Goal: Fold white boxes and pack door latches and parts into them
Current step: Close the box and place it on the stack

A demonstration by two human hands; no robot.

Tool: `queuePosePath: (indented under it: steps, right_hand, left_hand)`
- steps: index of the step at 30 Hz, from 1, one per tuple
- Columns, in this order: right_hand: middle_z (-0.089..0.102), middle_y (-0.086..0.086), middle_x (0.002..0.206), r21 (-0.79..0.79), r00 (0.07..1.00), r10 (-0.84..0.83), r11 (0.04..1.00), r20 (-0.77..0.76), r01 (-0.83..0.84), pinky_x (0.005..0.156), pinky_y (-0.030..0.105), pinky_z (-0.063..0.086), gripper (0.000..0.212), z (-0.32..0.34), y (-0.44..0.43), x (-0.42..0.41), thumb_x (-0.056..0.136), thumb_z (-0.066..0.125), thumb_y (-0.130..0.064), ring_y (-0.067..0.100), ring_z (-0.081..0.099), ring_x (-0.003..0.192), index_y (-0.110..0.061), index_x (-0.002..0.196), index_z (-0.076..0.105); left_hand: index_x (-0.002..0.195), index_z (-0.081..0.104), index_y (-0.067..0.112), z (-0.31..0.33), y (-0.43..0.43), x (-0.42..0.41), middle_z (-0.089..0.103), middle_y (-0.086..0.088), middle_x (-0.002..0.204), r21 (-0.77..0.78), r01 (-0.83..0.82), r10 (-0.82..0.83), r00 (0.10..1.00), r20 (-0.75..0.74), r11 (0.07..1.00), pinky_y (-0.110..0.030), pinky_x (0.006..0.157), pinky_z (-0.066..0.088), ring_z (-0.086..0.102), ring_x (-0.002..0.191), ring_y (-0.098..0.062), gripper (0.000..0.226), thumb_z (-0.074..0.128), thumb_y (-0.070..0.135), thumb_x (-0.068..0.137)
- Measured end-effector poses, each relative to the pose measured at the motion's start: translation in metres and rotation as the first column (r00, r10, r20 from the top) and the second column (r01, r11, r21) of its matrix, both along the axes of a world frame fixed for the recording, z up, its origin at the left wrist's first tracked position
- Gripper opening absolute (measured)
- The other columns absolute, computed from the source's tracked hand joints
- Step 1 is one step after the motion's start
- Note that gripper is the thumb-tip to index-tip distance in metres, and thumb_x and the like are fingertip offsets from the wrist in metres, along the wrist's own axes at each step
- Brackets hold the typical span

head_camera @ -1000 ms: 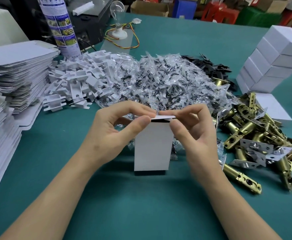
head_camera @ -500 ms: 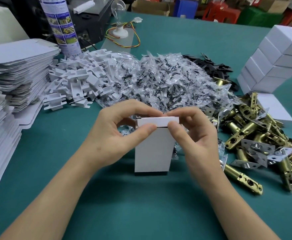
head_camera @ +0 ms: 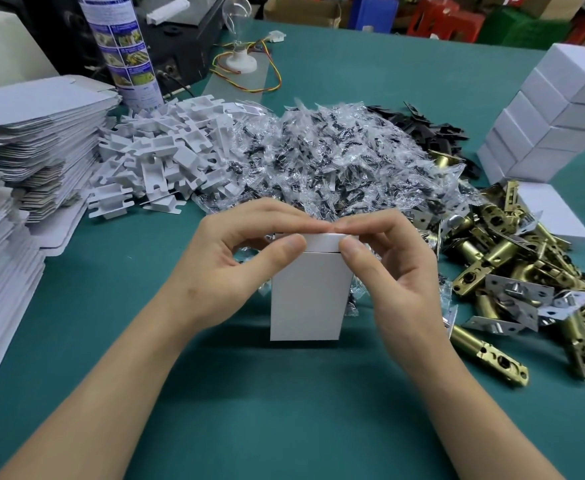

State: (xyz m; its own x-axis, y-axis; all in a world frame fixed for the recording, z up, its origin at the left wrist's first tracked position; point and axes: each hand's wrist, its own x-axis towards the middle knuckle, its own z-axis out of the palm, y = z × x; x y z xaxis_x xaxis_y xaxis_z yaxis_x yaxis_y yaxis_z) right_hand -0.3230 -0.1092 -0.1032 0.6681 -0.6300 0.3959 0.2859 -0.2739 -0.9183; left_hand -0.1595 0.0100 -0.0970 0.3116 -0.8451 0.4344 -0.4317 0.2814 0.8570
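Since the earlier frames the lid flap has folded down from level to sit over the mouth of the white box, with a thin dark seam showing beneath it. The left hand and right hand each pinch the top of the box, thumbs on the front of the flap and fingers curled over the top, index fingertips meeting. The box stands upright near the middle of the tabletop, toward its near edge.

Closing it well probably calls for even pressure from both thumbs, so the flap seats square and the front wall does not bow (a one-sided push would likely skew it).

What the box holds is hidden. Behind it lie bagged screws. Brass latches are heaped toward the right edge and white inserts toward the left. Flat box blanks are stacked at the left edge. Closed white boxes are stacked at the far right corner, and their contents cannot be seen.
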Motion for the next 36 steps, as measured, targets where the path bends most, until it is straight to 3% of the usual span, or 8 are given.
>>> queuePosePath:
  steps: [7, 12, 15, 19, 24, 29, 36]
  right_hand:
    - [0.072, 0.002, 0.105, -0.014, 1.0, 0.013, 1.0, -0.008, -0.013, 0.085, 0.042, 0.055, 0.007, 0.0, -0.003, -0.001, 0.098, 0.061, -0.023, 0.026, 0.066, 0.102, -0.024, 0.099, 0.068]
    - [0.073, 0.006, 0.106, 0.002, 1.0, 0.014, 1.0, -0.008, -0.014, 0.088, 0.05, 0.055, 0.007, 0.0, -0.004, -0.002, 0.098, 0.061, -0.022, 0.033, 0.066, 0.106, -0.021, 0.1, 0.068]
    - [0.073, 0.003, 0.105, -0.055, 0.999, -0.024, 0.998, -0.035, 0.022, 0.086, 0.048, 0.056, 0.007, 0.001, -0.004, -0.003, 0.097, 0.062, -0.022, 0.03, 0.068, 0.104, -0.02, 0.101, 0.068]
    - [0.073, 0.0, 0.103, -0.117, 0.994, -0.091, 0.99, -0.057, 0.083, 0.077, 0.042, 0.059, 0.006, 0.001, -0.002, -0.002, 0.098, 0.063, -0.021, 0.025, 0.069, 0.1, -0.022, 0.101, 0.068]
    - [0.073, 0.0, 0.103, -0.123, 0.991, -0.11, 0.987, -0.07, 0.101, 0.074, 0.047, 0.06, 0.007, 0.0, -0.001, -0.003, 0.097, 0.065, -0.017, 0.024, 0.068, 0.099, -0.019, 0.102, 0.069]
    - [0.074, 0.001, 0.105, -0.125, 0.994, -0.095, 0.988, -0.044, 0.089, 0.078, 0.049, 0.06, 0.007, 0.001, -0.001, -0.004, 0.095, 0.064, -0.019, 0.027, 0.069, 0.104, -0.023, 0.099, 0.068]
    - [0.073, 0.003, 0.114, -0.127, 0.999, 0.041, 0.991, -0.035, -0.045, 0.082, 0.05, 0.059, 0.009, 0.004, -0.01, -0.009, 0.096, 0.067, -0.021, 0.03, 0.067, 0.115, -0.029, 0.099, 0.068]
  left_hand:
    - [0.117, 0.074, 0.032, 0.0, 0.0, 0.0, 0.074, 0.011, 0.116, -0.012, -0.007, 0.007, 1.0, 0.017, 1.0, -0.022, 0.087, 0.053, 0.069, 0.111, -0.019, 0.023, 0.066, 0.023, 0.098]
    - [0.118, 0.074, 0.031, 0.0, 0.0, 0.001, 0.075, 0.009, 0.116, -0.01, -0.008, 0.008, 1.0, -0.019, 1.0, -0.032, 0.092, 0.055, 0.07, 0.113, -0.021, 0.024, 0.069, 0.026, 0.096]
    - [0.118, 0.074, 0.03, 0.001, 0.001, 0.002, 0.076, 0.006, 0.116, -0.001, -0.01, 0.01, 1.0, -0.007, 1.0, -0.034, 0.097, 0.053, 0.069, 0.114, -0.024, 0.023, 0.066, 0.025, 0.097]
    - [0.111, 0.077, 0.03, -0.002, -0.001, -0.003, 0.076, 0.003, 0.11, 0.025, -0.047, 0.049, 0.995, -0.086, 0.999, -0.041, 0.091, 0.055, 0.07, 0.107, -0.024, 0.02, 0.064, 0.028, 0.096]
    - [0.102, 0.079, 0.034, -0.002, -0.004, -0.01, 0.076, -0.004, 0.102, 0.031, -0.058, 0.063, 0.978, -0.201, 0.998, -0.052, 0.087, 0.054, 0.069, 0.099, -0.029, 0.018, 0.064, 0.031, 0.093]
    - [0.103, 0.078, 0.029, -0.001, -0.002, -0.009, 0.076, -0.002, 0.105, 0.021, -0.032, 0.035, 0.99, -0.138, 0.999, -0.06, 0.09, 0.052, 0.069, 0.105, -0.03, 0.02, 0.061, 0.024, 0.094]
    - [0.112, 0.08, 0.027, 0.0, 0.003, 0.004, 0.074, 0.002, 0.119, 0.06, 0.04, -0.037, 0.998, -0.054, 0.997, -0.052, 0.096, 0.052, 0.067, 0.118, -0.025, 0.021, 0.068, 0.027, 0.094]
